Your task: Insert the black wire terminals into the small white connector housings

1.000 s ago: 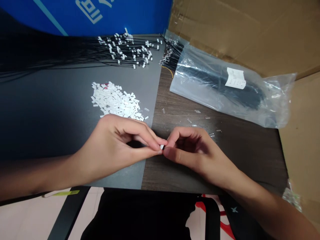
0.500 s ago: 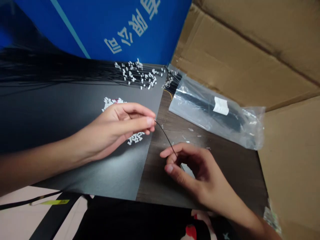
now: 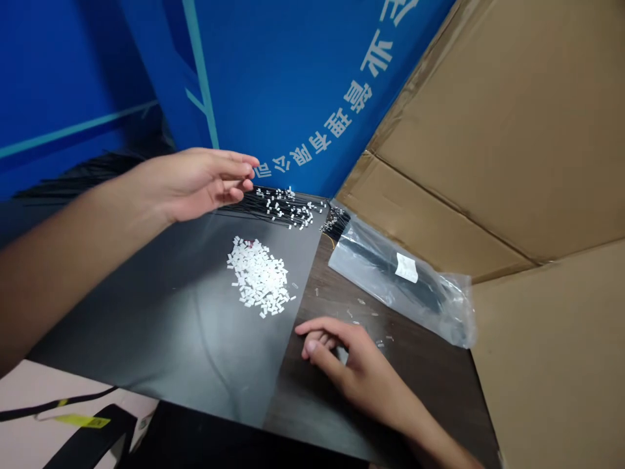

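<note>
My left hand (image 3: 205, 179) hovers above the black mat (image 3: 146, 312), fingers stretched out toward a bundle of black wires with white plugs (image 3: 283, 208). No wire shows in it. My right hand (image 3: 342, 361) rests on the brown wooden table (image 3: 430, 371) with its fingers curled under; whatever they hold is hidden. A pile of small white plastic housings (image 3: 258, 280) lies on the mat between the two hands.
A clear plastic bag of black wires (image 3: 400, 273) lies on the table to the right. Tiny clear bits (image 3: 361, 303) are scattered near my right hand. A blue board (image 3: 273, 78) and cardboard walls (image 3: 488, 130) close off the back and right.
My hands parted: the left one carried a black wire up and back toward the wire bundle and now shows none. The right hand dropped to the table. The view tilted upward.
</note>
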A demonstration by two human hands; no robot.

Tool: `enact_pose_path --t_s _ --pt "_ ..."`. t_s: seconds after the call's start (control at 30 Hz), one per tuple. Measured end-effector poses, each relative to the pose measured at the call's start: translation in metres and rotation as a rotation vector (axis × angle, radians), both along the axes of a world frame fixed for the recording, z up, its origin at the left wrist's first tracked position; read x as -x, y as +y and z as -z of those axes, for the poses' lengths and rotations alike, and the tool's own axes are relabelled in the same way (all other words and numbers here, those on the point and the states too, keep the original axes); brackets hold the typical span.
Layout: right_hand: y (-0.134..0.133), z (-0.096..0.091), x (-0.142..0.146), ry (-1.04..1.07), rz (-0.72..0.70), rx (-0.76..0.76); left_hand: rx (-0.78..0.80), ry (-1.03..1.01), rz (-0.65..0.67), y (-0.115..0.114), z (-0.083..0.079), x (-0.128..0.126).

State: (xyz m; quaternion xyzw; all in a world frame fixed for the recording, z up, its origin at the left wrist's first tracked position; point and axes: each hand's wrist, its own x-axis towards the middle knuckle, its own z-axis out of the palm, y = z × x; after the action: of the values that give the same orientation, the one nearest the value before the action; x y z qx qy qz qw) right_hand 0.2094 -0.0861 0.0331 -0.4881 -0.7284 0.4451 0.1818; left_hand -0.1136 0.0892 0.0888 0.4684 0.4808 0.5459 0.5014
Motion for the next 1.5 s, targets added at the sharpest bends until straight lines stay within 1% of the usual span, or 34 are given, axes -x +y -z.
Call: enact_pose_path --t_s 0.1,0.17,0.2,0.23,0.3,0.37,0.43,0.53,0.6,0.7,0.77,0.83,0.87,0.93,0.97,1.03,1.07,1.1,1.17,1.2,1.27,1.37,1.43,1.5 --pt "0.030 -0.010 0.006 -0.155 0.029 -0.105 -0.015 0.227 -0.007 0.013 -0.009 0.011" --pt "0.059 -0.017 0.011 -0.258 0.077 -0.187 -0.119 0.384 -0.017 0.019 -0.008 0.013" --pt "0.076 -0.020 0.014 -0.320 0.107 -0.238 -0.192 0.460 -0.022 0.022 -0.005 0.012" --pt "0.094 -0.022 0.018 -0.383 0.133 -0.286 -0.273 0.534 -0.024 0.025 0.000 0.010" --pt "0.128 -0.022 0.025 -0.513 0.191 -0.370 -0.424 0.667 0.005 0.031 0.015 0.004" --pt "0.158 -0.018 0.032 -0.639 0.231 -0.425 -0.534 0.776 0.085 0.038 0.034 -0.003" --pt "0.178 -0.011 0.036 -0.742 0.226 -0.453 -0.603 0.862 0.168 0.047 0.053 -0.006" --pt "0.193 -0.002 0.040 -0.850 0.181 -0.474 -0.653 0.943 0.245 0.059 0.077 -0.006" --pt "0.198 0.001 0.041 -0.901 0.153 -0.487 -0.665 0.969 0.271 0.065 0.089 -0.004" --pt "0.203 0.002 0.041 -0.956 0.118 -0.506 -0.658 0.990 0.289 0.072 0.099 -0.001" --pt "0.206 0.000 0.041 -0.983 0.100 -0.516 -0.647 0.998 0.288 0.072 0.101 -0.001" --pt "0.208 -0.001 0.041 -1.006 0.089 -0.525 -0.643 0.997 0.277 0.065 0.096 -0.004" --pt "0.209 -0.001 0.041 -1.016 0.086 -0.531 -0.646 0.992 0.274 0.058 0.092 -0.006" --pt "0.209 0.000 0.042 -1.026 0.085 -0.545 -0.660 0.975 0.303 0.037 0.083 -0.015" --pt "0.208 0.001 0.042 -1.026 0.085 -0.554 -0.669 0.963 0.345 0.023 0.079 -0.021" --pt "0.206 0.002 0.043 -1.016 0.087 -0.573 -0.682 0.936 0.522 -0.008 0.073 -0.036" --pt "0.205 0.002 0.044 -1.006 0.091 -0.584 -0.686 0.925 0.615 -0.023 0.072 -0.043" --pt "0.204 0.002 0.044 -0.993 0.097 -0.598 -0.688 0.917 0.680 -0.037 0.073 -0.050" --pt "0.203 0.000 0.045 -0.958 0.119 -0.629 -0.686 0.915 0.731 -0.059 0.078 -0.062" --pt "0.203 -0.002 0.045 -0.938 0.134 -0.645 -0.683 0.918 0.739 -0.067 0.081 -0.066" --pt "0.204 -0.008 0.044 -0.895 0.170 -0.675 -0.674 0.925 0.741 -0.074 0.088 -0.071" --pt "0.208 -0.023 0.039 -0.812 0.234 -0.728 -0.664 0.922 0.743 -0.075 0.094 -0.074" --pt "0.212 -0.038 0.034 -0.668 0.310 -0.812 -0.660 0.912 0.742 -0.074 0.096 -0.074" --pt "0.215 -0.055 0.028 -0.456 0.416 -0.952 -0.660 0.898 0.736 -0.074 0.097 -0.074"
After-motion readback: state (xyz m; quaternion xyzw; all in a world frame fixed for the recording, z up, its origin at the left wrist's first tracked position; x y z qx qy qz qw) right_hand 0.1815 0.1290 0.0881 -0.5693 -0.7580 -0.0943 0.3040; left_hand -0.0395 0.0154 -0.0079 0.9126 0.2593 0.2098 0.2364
